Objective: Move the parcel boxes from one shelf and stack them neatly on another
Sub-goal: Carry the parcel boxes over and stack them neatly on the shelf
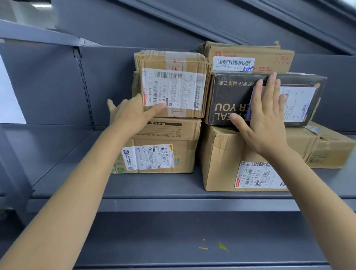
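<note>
Grey shelf (170,188) holds two stacks of boxes: on the right a big brown box (223,162) with a black box (237,92) on top, on the left a labelled box (172,155) under a taped box (171,85). Right hand (262,122) lies flat on the black box, fingers straight and spread. Left hand (133,112) touches the taped box's lower left corner, fingers relaxed, not gripping.

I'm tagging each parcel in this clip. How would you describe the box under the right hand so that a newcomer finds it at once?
On the grey metal shelf, look at the right-hand stack of parcels. The black box sits in its middle, on a large brown carton and under a brown one with red print, with the right hand flat against its front. It is the only black parcel, printed with pale upside-down lettering.
</note>
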